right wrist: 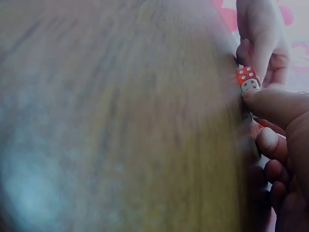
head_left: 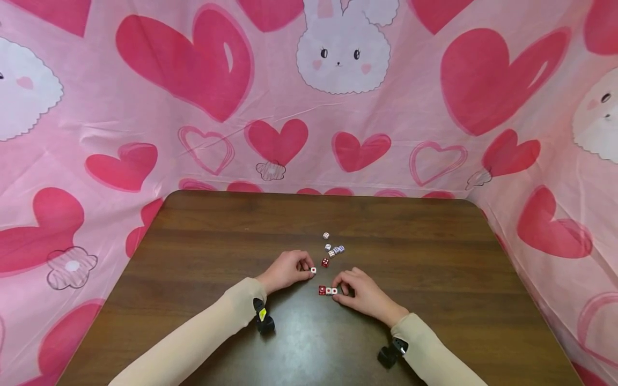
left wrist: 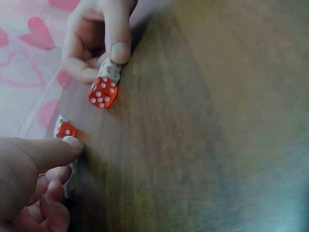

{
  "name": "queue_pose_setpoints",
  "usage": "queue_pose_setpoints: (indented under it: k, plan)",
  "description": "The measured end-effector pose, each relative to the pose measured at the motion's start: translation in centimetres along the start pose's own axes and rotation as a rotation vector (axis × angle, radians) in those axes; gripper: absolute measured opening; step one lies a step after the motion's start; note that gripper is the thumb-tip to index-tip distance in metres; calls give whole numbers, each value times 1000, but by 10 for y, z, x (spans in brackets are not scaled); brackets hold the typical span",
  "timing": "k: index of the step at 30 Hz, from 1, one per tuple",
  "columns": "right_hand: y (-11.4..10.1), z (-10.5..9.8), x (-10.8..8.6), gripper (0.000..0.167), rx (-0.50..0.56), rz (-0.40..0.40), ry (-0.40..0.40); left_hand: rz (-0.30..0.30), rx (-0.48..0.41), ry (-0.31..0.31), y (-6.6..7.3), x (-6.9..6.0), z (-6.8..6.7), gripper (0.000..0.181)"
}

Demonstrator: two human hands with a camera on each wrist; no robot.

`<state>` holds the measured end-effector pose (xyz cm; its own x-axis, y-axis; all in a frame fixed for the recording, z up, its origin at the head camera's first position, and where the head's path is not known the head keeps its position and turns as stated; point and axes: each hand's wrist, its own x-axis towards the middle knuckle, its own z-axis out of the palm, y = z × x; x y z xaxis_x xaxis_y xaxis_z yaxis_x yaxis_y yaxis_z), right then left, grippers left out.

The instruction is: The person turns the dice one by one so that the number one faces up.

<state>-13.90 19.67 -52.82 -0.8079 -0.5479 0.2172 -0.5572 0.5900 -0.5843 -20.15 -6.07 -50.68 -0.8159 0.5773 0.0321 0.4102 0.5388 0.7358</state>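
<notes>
Between the thumb and fingertips of my left hand (head_left: pixel 288 271) is a small white die (head_left: pixel 313 270), pinched just above or on the table; which of the two I cannot tell. My right hand (head_left: pixel 364 294) pinches the white die (head_left: pixel 335 291) at the right end of a short row. In that row, another white die (head_left: pixel 329 291) and a red die (head_left: pixel 322 290) lie side by side, touching. The left wrist view shows the row's red die (left wrist: pixel 103 93) nearest the camera, with the right thumb over the white ones. Some faces are hidden by fingers.
Beyond the hands lie a loose red die (head_left: pixel 325 262), a white die (head_left: pixel 326 235) and several white dice with dark or blue markings (head_left: pixel 337 250). They rest on a brown wooden table (head_left: pixel 217 230). A pink heart-patterned cloth (head_left: pixel 280 107) hangs behind and beside it.
</notes>
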Motion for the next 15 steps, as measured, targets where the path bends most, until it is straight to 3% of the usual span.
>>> queue_pose_setpoints:
  k: [15]
  plan:
    - [1, 1, -1, 20, 4, 1, 8, 47, 36, -15, 5, -21, 6, 12]
